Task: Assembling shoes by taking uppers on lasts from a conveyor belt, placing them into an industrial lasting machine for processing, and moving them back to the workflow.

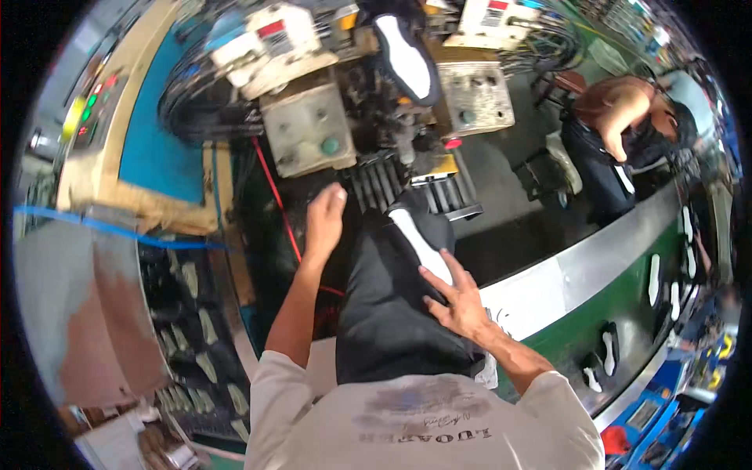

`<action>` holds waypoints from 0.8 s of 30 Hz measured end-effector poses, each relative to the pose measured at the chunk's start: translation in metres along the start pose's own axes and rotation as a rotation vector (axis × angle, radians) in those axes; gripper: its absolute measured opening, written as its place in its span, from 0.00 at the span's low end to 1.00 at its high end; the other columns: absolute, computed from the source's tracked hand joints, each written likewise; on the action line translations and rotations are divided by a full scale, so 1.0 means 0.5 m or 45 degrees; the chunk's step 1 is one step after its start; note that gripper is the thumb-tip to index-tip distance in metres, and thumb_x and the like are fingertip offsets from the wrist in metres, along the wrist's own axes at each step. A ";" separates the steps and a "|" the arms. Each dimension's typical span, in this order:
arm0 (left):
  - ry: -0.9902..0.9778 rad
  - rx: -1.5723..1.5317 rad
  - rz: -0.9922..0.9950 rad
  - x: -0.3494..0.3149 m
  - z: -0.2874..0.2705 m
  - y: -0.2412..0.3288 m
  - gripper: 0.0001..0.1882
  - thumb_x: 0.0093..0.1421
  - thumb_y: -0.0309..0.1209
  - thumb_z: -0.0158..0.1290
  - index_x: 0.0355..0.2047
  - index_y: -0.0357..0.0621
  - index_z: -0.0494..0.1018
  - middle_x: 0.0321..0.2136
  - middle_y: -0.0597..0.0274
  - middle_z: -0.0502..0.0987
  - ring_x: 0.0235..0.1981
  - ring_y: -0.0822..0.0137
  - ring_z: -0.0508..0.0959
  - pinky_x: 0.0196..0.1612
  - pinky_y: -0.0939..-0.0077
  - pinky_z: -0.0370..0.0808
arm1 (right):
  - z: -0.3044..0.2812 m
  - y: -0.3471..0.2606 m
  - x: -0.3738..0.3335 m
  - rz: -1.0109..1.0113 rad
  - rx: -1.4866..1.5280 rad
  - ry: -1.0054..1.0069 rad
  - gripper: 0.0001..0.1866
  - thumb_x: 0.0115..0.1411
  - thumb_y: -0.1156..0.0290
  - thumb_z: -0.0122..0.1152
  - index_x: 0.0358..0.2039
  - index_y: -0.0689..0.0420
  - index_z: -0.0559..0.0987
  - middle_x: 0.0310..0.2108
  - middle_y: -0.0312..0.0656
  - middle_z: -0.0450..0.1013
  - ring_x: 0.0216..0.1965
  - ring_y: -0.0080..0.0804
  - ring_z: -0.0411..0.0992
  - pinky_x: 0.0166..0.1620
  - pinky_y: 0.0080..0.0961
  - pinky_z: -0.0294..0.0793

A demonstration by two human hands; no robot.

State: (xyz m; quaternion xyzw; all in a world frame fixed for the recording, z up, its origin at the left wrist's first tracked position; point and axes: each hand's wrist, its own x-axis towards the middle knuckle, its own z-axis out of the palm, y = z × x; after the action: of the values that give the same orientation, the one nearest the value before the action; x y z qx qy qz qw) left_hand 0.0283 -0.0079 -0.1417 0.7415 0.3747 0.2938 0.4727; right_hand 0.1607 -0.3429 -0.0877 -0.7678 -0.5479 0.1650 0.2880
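Observation:
A black shoe upper (421, 241) with a long white sole-side insert facing up lies slantwise over my dark-trousered lap. At its near end my right hand (458, 301) holds it, several fingers reaching across the white part and its edge. The underside of this grip is hidden. My left hand (325, 218) is raised and empty, fingers loosely apart, just below a worn metal control box (305, 129) with a green button (330, 146). Another black shoe upper (405, 59) with a white underside sits sole-up in the machine (403, 133) ahead of me.
A second control box (475, 95) stands right of the machine. To my right, a metal-edged green conveyor (540, 345) carries several shoe uppers. Another person (619, 125) sits bent over at the far right. A rack (192, 337) of shoe-shaped pieces and a blue-topped bench (162, 133) stand left.

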 end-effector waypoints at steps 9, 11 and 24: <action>-0.524 -1.371 -0.562 0.570 0.212 0.280 0.24 0.66 0.50 0.65 0.52 0.47 0.78 0.47 0.62 0.83 0.49 0.60 0.82 0.57 0.55 0.78 | -0.266 0.059 0.158 0.198 -0.397 0.434 0.38 0.56 0.66 0.76 0.69 0.34 0.77 0.76 0.63 0.53 0.61 0.63 0.71 0.61 0.52 0.77; -0.420 -1.234 -0.621 0.618 0.216 0.285 0.19 0.65 0.44 0.67 0.49 0.47 0.79 0.42 0.62 0.85 0.43 0.60 0.84 0.53 0.57 0.80 | -0.295 0.054 0.249 0.037 -0.453 0.471 0.40 0.55 0.65 0.75 0.69 0.31 0.75 0.75 0.63 0.54 0.58 0.63 0.72 0.60 0.52 0.79; -0.435 -1.365 -0.364 0.020 -0.141 0.196 0.44 0.54 0.29 0.62 0.71 0.38 0.58 0.55 0.35 0.73 0.52 0.41 0.80 0.53 0.37 0.84 | -0.207 0.033 0.712 -0.188 -0.614 0.601 0.34 0.64 0.59 0.68 0.71 0.28 0.72 0.74 0.65 0.54 0.45 0.60 0.74 0.43 0.46 0.84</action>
State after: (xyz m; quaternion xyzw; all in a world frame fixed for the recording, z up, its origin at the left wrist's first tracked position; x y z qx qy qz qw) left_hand 0.0054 0.0076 -0.0237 0.3776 0.1883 0.2519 0.8709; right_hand 0.3546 -0.0404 0.0049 -0.7890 -0.5436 -0.1727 0.2285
